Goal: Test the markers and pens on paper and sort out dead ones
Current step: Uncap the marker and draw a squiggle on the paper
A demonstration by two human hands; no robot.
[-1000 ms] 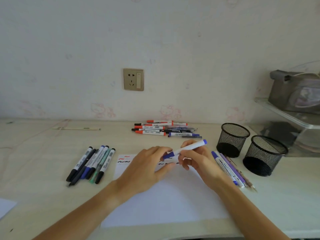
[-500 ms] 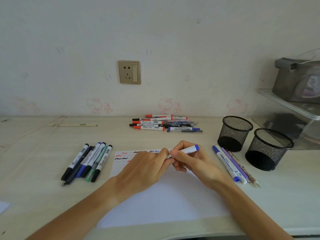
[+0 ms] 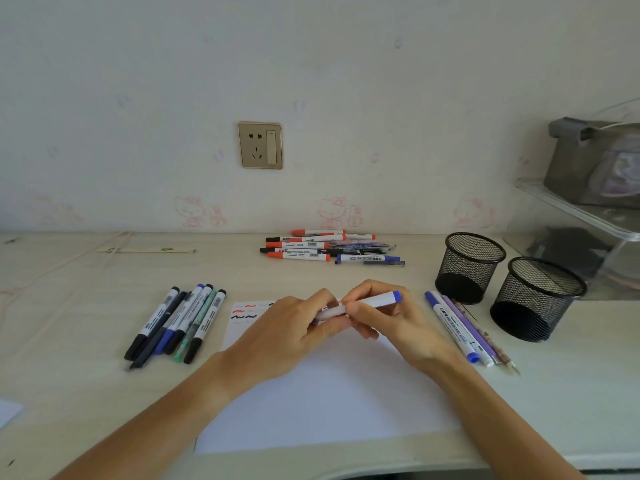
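Observation:
A white marker with a blue end (image 3: 372, 301) lies level between both hands above the white paper (image 3: 329, 403). My right hand (image 3: 388, 315) grips its barrel near the blue end. My left hand (image 3: 294, 329) pinches the other end, which its fingers hide. Red and black squiggles (image 3: 246, 313) show at the paper's top left. A group of several markers (image 3: 178, 322) lies left of the paper. Another row of pens (image 3: 464, 329) lies right of it. A pile of red, black and blue markers (image 3: 327, 249) sits at the back.
Two black mesh pen cups (image 3: 467, 268) (image 3: 535, 299) stand at the right. A clear shelf with a grey box (image 3: 595, 168) is at the far right. A wall socket (image 3: 260, 145) is behind. A paper-wrapped stick (image 3: 145, 250) lies at back left.
The marker came down from a tilted hold to level, closer to the paper. My left hand slid over its blue tip end and now covers it.

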